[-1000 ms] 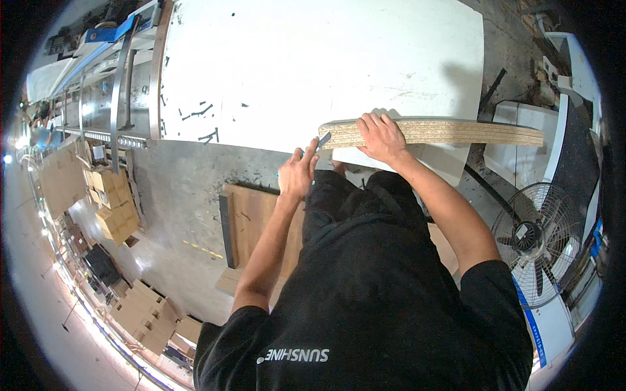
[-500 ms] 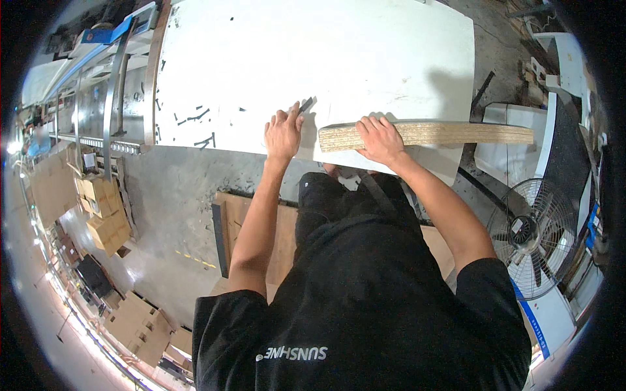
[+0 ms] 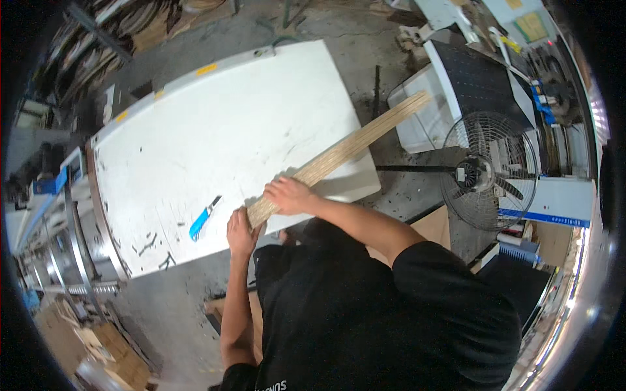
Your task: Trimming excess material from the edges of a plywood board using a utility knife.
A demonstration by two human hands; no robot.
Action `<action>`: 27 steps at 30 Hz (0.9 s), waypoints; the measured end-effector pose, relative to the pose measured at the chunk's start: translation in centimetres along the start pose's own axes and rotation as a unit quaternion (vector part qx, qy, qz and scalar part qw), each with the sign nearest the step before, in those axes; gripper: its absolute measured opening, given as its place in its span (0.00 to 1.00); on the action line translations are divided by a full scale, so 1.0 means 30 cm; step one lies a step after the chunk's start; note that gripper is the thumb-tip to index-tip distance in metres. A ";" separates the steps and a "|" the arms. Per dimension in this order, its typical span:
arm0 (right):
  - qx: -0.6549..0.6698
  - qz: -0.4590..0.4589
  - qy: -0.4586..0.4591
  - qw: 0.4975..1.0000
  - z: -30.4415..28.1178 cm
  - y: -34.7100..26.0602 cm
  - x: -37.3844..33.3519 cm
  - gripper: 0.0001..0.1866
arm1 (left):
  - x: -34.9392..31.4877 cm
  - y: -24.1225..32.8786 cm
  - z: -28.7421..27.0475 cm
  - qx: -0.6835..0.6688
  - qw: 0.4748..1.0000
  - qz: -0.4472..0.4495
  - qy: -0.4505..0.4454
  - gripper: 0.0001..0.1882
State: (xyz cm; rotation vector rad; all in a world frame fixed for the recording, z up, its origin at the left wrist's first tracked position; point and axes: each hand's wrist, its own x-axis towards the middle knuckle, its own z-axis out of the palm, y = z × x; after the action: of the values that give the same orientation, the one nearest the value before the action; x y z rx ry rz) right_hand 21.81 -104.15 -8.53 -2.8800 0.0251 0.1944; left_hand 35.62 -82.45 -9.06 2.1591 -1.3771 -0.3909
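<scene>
A long stack of chipboard strips (image 3: 355,143) lies slantwise over the front right part of the white-topped table (image 3: 202,124), its far end sticking out past the right edge. My left hand (image 3: 240,232) is closed around the near end of the stack, fingers on the outer side and thumb towards me. A short way along it, my right hand (image 3: 289,195) grips the stack from above, its fingers curled over the far side. To the left of my left hand rests a utility knife (image 3: 201,224) with a blue handle, its dark blade pointing away from me.
Small black scraps (image 3: 149,245) are scattered on the table's front left corner. On the right stands a round wire-caged fan (image 3: 489,171), beside a white box-like thing (image 3: 407,124). Metal rails (image 3: 78,241) run along the left side. Cardboard (image 3: 120,355) sits at the lower left.
The knife has left my left hand and lies on the table. That hand now holds the strips' near end. The stack has swung from level to slanting, and my view has turned right.
</scene>
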 end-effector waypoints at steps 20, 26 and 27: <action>0.817 0.227 0.529 -0.007 0.269 1.113 -0.802 0.48 | 0.032 0.082 0.007 0.077 0.978 -0.185 -0.049 0.37; 0.870 -0.005 0.481 0.106 0.173 1.167 -0.706 0.39 | 0.047 0.112 0.007 0.033 0.972 -0.230 -0.041 0.36; 0.866 -0.047 0.475 0.147 0.185 1.171 -0.711 0.39 | 0.046 0.133 -0.002 0.016 0.968 -0.243 -0.054 0.36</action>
State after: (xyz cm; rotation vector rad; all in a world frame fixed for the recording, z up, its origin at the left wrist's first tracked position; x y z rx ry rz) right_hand -1.25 -136.72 -19.80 -0.1404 0.1517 -0.9886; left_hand 33.27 -84.99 -6.62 2.5242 -0.8939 -0.6806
